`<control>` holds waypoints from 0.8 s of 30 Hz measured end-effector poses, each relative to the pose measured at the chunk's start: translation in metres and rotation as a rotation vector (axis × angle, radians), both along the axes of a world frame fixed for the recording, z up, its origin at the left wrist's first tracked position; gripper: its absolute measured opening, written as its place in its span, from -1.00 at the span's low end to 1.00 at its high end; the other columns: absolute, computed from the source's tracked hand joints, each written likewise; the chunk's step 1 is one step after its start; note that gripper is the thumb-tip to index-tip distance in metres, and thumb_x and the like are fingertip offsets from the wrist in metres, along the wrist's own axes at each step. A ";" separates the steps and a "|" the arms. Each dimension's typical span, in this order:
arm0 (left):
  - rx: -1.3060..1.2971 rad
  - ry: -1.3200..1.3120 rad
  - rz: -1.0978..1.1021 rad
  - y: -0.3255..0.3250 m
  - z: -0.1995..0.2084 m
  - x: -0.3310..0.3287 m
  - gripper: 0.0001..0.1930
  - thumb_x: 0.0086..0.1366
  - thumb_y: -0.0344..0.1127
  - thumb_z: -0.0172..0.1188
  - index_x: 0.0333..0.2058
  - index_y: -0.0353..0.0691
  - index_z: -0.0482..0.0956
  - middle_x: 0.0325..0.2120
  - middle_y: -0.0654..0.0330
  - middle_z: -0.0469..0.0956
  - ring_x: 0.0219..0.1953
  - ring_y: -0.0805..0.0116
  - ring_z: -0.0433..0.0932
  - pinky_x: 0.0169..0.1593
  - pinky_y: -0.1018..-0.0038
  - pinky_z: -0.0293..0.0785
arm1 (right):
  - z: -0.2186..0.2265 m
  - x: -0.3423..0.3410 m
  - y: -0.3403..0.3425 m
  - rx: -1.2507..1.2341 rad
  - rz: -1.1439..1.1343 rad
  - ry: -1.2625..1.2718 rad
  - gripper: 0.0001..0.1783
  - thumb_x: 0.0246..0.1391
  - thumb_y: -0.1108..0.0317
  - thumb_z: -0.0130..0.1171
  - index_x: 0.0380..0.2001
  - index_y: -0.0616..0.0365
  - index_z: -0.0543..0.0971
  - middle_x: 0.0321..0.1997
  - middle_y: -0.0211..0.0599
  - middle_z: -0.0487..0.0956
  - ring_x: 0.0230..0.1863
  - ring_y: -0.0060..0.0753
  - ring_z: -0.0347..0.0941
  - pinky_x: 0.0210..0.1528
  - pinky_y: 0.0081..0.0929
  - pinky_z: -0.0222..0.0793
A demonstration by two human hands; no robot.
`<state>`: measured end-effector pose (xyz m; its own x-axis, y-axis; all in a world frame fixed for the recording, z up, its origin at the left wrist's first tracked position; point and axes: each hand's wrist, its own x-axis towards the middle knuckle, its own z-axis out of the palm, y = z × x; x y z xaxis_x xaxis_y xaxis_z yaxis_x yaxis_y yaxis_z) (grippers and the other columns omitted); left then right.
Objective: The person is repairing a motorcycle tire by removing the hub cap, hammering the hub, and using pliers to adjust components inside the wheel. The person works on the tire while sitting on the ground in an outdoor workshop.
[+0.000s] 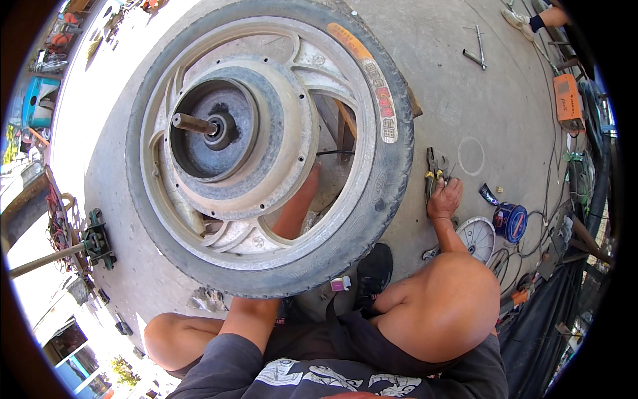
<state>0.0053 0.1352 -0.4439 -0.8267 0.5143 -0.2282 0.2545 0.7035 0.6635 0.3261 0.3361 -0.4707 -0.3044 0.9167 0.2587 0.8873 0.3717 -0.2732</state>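
A wheel with a worn black tyre (392, 166) and a pale metal hub (279, 113) stands tilted before me, its axle (194, 124) jutting out. My left forearm passes beneath the tyre. Through a gap between the spokes, part of my left hand (315, 178) shows behind the hub, near a black cable (335, 152); its fingers are hidden. To the right of the wheel, my right hand (446, 198) is down at the ground with bent fingers, among pliers with yellow-and-black handles (430, 176) and a grey wrench (444, 163). What it grips is hidden.
Right of my knee lie a round metal cover (477, 238) and a blue tub (510, 223). Further off are a T-shaped metal tool (476, 56), an orange box (569, 103) and loose cables. A dark floor jack (98, 239) stands left. A small box (340, 284) lies by my shoe.
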 end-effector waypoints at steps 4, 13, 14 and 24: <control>-0.101 0.153 -0.075 0.002 -0.008 -0.001 -0.65 0.19 -0.14 0.29 -0.26 -0.38 0.65 -0.36 -0.14 0.66 -0.28 -0.10 0.64 -0.14 0.14 0.49 | -0.002 0.001 0.000 0.001 -0.002 0.002 -0.69 0.28 0.21 0.03 -0.31 0.28 0.32 -0.22 0.08 0.35 -0.12 0.24 0.31 -0.08 0.03 0.22; 0.769 -1.069 0.262 -0.020 0.011 -0.018 -0.87 0.29 -0.28 0.14 -0.37 -0.20 0.52 -0.47 0.14 0.57 -0.56 0.32 0.41 -0.47 0.41 0.32 | -0.001 0.003 -0.001 -0.021 -0.017 0.014 -0.70 0.27 0.22 0.04 -0.31 0.28 0.33 -0.20 0.07 0.36 -0.11 0.23 0.31 -0.07 0.02 0.23; 0.859 -1.274 0.369 -0.022 0.015 -0.021 -0.90 0.29 -0.30 0.13 -0.38 -0.17 0.49 -0.46 0.16 0.55 -0.57 0.37 0.38 -0.51 0.45 0.28 | -0.001 0.002 -0.001 -0.037 -0.021 0.012 -0.70 0.27 0.22 0.04 -0.31 0.28 0.33 -0.20 0.07 0.36 -0.10 0.23 0.31 -0.07 0.03 0.22; 1.063 -1.330 0.581 -0.041 -0.018 -0.023 -0.88 0.13 -0.35 0.20 -0.33 -0.18 0.54 -0.38 0.12 0.52 -0.51 0.35 0.38 -0.52 0.52 0.26 | -0.003 0.003 0.000 -0.021 -0.017 -0.007 -0.70 0.26 0.22 0.05 -0.31 0.29 0.33 -0.20 0.09 0.35 -0.10 0.24 0.30 -0.06 0.03 0.22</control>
<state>-0.0174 0.0941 -0.4620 -0.4934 0.6091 -0.6210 -0.8693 -0.3206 0.3762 0.3289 0.3365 -0.4738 -0.2900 0.9271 0.2373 0.8954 0.3504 -0.2747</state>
